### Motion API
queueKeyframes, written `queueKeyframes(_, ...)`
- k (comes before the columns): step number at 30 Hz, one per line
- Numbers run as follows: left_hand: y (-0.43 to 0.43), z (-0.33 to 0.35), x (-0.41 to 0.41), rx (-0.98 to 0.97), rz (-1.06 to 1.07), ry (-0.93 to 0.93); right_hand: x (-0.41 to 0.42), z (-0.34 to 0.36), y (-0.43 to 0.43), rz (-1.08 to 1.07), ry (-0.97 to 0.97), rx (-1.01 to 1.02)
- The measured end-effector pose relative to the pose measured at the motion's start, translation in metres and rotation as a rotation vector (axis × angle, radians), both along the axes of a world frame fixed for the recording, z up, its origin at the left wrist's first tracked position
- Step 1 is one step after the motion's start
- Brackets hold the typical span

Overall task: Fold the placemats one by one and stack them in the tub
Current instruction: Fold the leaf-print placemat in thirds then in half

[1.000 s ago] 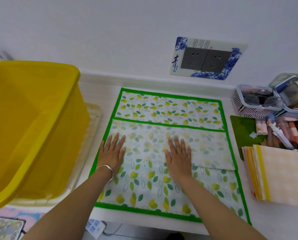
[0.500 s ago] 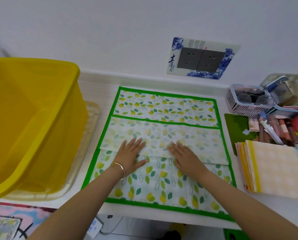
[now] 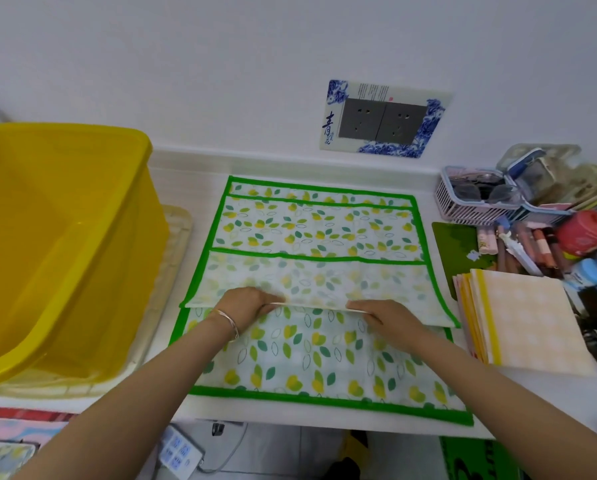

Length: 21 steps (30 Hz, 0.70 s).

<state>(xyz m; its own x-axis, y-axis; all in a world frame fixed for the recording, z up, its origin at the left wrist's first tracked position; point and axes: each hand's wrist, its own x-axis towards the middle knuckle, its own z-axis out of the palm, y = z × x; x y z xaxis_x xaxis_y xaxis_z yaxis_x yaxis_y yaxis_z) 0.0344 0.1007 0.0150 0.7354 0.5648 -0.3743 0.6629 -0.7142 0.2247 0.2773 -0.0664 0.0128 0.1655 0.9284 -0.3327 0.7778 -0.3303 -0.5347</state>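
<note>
- The leaf-print placemat [image 3: 324,358] with its green border lies flat on the white counter [image 3: 186,174], in the centre of the frame.
- A paler folded layer [image 3: 324,278] of it lies across the middle. Its green-edged border faces the wall and its near edge is lifted slightly.
- Your left hand [image 3: 252,304], just left of centre, has its fingers curled and pinches that near edge. A bracelet [image 3: 228,322] sits on the wrist.
- Your right hand [image 3: 387,317], just right of centre, pinches the same edge between thumb and fingers.
- The two hands are apart, with bare edge between them.
- The yellow tub [image 3: 82,271] fills the left of the frame and stands on a cream tray [image 3: 175,237].
- A stack of pale checked mats [image 3: 525,323] lies at the right, just beside the placemat.
- A pink basket [image 3: 463,206] stands at the upper right.
</note>
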Motion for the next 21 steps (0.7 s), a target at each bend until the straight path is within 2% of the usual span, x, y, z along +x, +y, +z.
queueKeyframes(3,0.009,0.010,-0.001,-0.192,0.071,-0.108,0.016,0.010,-0.002,-0.070,0.037,-0.032)
queueKeyframes(6,0.014,0.024,0.000,-0.396,0.101,-0.174,0.027,0.030,0.000,0.013,0.170,-0.138)
queueKeyframes(9,0.019,0.040,0.005,-0.485,0.135,-0.102,0.035,0.052,0.005,0.090,0.288,-0.376)
queueKeyframes(11,0.026,0.049,0.008,-0.489,0.120,-0.044,0.042,0.060,0.012,0.120,0.280,-0.478)
queueKeyframes(15,0.045,0.064,0.018,-0.345,0.150,-0.106,0.056,0.073,0.032,0.067,0.213,-0.417)
queueKeyframes(19,0.052,0.054,0.030,0.099,0.170,-0.341,0.068,0.076,0.060,0.019,0.126,-0.225)
queueKeyframes(21,0.044,0.041,0.035,0.178,0.178,-0.474,0.073,0.066,0.074,-0.036,0.095,-0.157)
